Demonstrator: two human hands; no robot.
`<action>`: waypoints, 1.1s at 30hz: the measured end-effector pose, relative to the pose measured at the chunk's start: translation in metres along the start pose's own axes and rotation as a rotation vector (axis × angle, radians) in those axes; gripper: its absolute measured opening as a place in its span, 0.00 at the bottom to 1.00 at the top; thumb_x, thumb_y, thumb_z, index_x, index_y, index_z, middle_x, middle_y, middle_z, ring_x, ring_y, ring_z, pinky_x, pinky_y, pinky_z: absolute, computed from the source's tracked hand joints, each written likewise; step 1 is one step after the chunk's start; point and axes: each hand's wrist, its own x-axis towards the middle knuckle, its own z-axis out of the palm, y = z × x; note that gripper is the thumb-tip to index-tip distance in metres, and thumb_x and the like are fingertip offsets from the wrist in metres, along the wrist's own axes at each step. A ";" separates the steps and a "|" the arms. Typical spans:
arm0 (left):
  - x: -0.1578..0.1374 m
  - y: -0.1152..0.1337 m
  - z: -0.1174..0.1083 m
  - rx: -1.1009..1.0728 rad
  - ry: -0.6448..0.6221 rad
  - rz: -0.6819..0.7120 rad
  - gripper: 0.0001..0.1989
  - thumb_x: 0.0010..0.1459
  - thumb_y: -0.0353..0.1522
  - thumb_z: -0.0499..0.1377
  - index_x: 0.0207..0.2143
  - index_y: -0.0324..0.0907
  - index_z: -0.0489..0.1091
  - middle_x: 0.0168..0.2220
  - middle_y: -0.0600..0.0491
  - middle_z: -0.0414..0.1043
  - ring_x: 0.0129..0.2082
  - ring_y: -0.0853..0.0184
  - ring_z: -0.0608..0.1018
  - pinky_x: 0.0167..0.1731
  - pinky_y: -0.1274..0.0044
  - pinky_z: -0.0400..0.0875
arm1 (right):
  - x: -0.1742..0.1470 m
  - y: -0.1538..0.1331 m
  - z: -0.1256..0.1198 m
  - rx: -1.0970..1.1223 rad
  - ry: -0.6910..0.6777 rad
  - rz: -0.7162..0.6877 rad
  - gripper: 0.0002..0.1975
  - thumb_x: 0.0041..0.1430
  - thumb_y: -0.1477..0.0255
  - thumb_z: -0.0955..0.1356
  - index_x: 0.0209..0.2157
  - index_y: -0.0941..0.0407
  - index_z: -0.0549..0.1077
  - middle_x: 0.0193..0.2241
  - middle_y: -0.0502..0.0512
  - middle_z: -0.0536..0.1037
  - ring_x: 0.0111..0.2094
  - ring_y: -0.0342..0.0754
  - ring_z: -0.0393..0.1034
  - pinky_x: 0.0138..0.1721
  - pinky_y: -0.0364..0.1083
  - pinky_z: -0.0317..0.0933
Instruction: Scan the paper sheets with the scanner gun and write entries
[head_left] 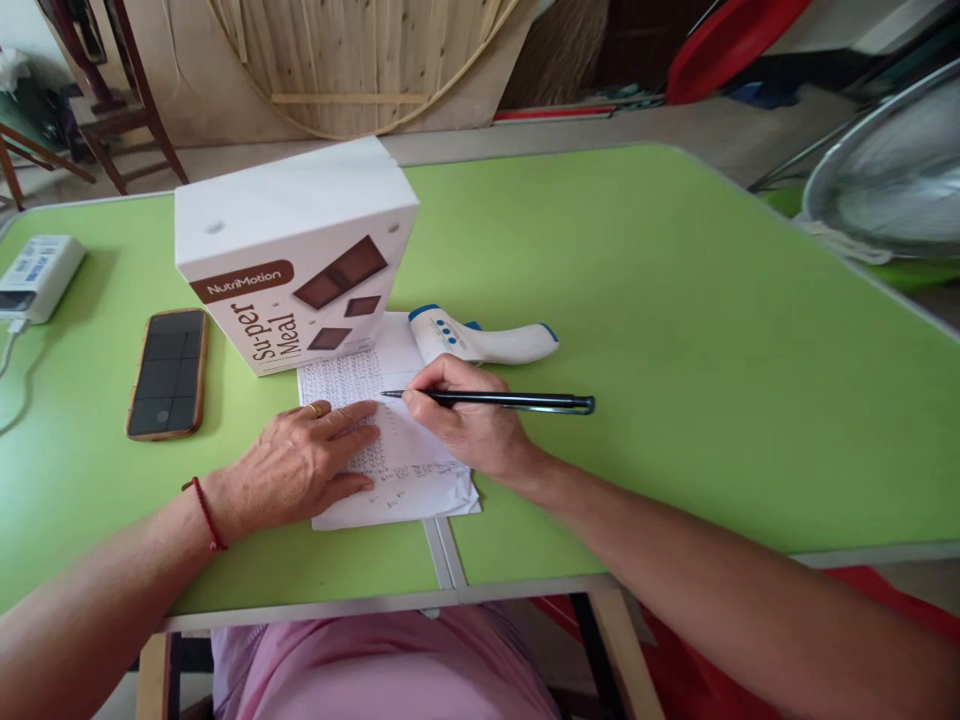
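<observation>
Right hand (pixel 478 425): grasped a black pen (pixel 517 401), aimed at nine o'clock.
Left hand (pixel 300 460): lay released on the paper (pixel 409 440), at the right hand's nine o'clock.
Paper: bore handwriting, lay on a green table (pixel 675 330).
White box (pixel 315 280): stood at the paper's eleven o'clock.
Thermometer (pixel 499 346): lay at its one o'clock.
Phone (pixel 166 375): lay at the left hand's ten o'clock.
</observation>
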 end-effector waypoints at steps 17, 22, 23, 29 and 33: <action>0.000 -0.001 0.000 -0.011 -0.006 -0.004 0.19 0.63 0.41 0.57 0.50 0.37 0.71 0.59 0.45 0.68 0.39 0.56 0.78 0.37 0.65 0.76 | 0.001 -0.002 -0.002 -0.006 0.061 -0.028 0.06 0.50 0.74 0.65 0.22 0.54 0.65 0.15 0.44 0.66 0.16 0.38 0.55 0.17 0.40 0.51; 0.000 -0.001 0.000 -0.025 -0.014 -0.002 0.19 0.64 0.40 0.57 0.51 0.36 0.71 0.59 0.45 0.67 0.39 0.55 0.78 0.37 0.63 0.77 | 0.001 -0.001 -0.003 -0.039 0.065 -0.023 0.05 0.49 0.73 0.65 0.22 0.54 0.64 0.15 0.43 0.66 0.16 0.38 0.55 0.17 0.40 0.52; 0.000 -0.001 0.000 -0.024 -0.017 -0.003 0.19 0.64 0.40 0.57 0.51 0.36 0.71 0.60 0.45 0.67 0.39 0.55 0.78 0.37 0.62 0.77 | 0.001 -0.001 -0.003 -0.042 0.067 -0.019 0.05 0.49 0.73 0.65 0.22 0.54 0.64 0.15 0.44 0.66 0.16 0.39 0.55 0.18 0.40 0.52; 0.000 0.000 -0.001 -0.007 -0.011 -0.002 0.19 0.64 0.41 0.57 0.50 0.37 0.71 0.59 0.45 0.68 0.39 0.56 0.78 0.37 0.64 0.77 | 0.002 0.000 -0.002 -0.058 0.078 -0.025 0.05 0.49 0.74 0.65 0.21 0.54 0.64 0.15 0.44 0.67 0.17 0.39 0.57 0.18 0.40 0.53; 0.000 0.000 -0.001 0.001 -0.008 -0.004 0.19 0.63 0.41 0.57 0.50 0.37 0.72 0.58 0.45 0.68 0.38 0.57 0.78 0.37 0.64 0.77 | 0.002 -0.001 -0.002 -0.055 0.065 -0.028 0.05 0.49 0.74 0.65 0.21 0.54 0.64 0.15 0.44 0.66 0.16 0.38 0.56 0.18 0.40 0.52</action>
